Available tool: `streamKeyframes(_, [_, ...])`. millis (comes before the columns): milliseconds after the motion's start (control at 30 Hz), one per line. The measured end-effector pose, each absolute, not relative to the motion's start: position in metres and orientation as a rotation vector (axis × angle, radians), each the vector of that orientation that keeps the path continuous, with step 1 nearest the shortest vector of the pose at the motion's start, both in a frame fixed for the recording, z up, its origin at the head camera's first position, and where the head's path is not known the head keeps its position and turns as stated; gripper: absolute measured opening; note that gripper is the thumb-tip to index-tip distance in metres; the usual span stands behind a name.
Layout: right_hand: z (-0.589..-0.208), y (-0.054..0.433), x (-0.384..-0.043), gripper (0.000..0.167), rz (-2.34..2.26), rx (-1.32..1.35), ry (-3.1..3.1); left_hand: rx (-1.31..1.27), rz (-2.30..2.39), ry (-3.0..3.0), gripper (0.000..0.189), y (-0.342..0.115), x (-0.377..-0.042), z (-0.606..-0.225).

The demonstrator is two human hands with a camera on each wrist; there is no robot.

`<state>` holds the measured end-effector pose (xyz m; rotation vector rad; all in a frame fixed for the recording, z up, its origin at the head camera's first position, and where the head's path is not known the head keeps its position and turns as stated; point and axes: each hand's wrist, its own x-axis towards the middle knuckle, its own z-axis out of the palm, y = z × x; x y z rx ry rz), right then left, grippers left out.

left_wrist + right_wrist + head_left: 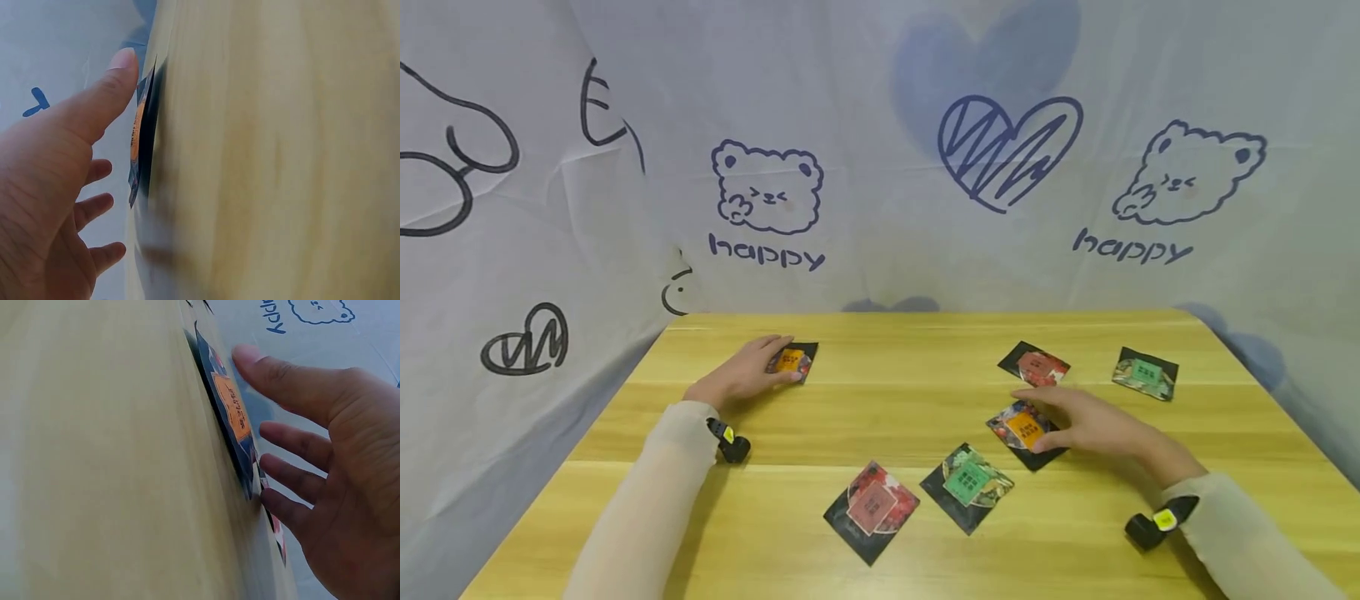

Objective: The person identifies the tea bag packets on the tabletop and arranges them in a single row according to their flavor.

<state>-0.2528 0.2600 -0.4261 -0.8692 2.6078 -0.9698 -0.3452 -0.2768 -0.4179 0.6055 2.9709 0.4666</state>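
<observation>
At the back left of the table, my left hand point(747, 372) reaches over a flat dark packet with an orange label point(790, 361). Its thumb lies by the packet's near edge, and the fingers are loosely spread in the left wrist view, where the packet point(135, 137) tilts slightly off the wood. Over on the right, my right hand point(1097, 422) hovers at a matching orange-labelled packet point(1024, 427). Thumb and fingers stand apart around that packet point(231, 406) in the right wrist view, without pinching it.
A red-labelled packet point(872, 510) and a green-labelled packet point(968, 487) lie near the front middle. Behind the right hand are another red packet point(1036, 365) and a green one point(1146, 372). A white cloth with drawings point(880, 167) hangs behind the wooden table point(760, 517).
</observation>
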Motion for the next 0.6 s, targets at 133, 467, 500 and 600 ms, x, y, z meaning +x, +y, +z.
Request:
streamKeyframes(133, [-0.4274, 0.2596, -0.2544, 0.071, -0.911, -0.866, 2.646, 0.646, 0.490, 2.952, 0.083, -0.2749, -0.3508, -0.4186])
streamKeyframes(467, [-0.4324, 0.2616, -0.2552, 0.060, -0.900, -0.962, 2.617, 0.663, 0.527, 2.909, 0.079, -0.2736, -0.3533, -0.4207])
streamKeyframes(500, [-0.4324, 0.2617, -0.2552, 0.060, -0.887, -0.967, 2.626, 0.664, 0.528, 2.900, 0.079, -0.2732, -0.3532, -0.4204])
streamKeyframes(600, [-0.4317, 0.2617, -0.2551, 0.060, -0.851, -0.982, 2.654, 0.655, 0.522, 2.881, 0.077, -0.2723, -0.3532, -0.4200])
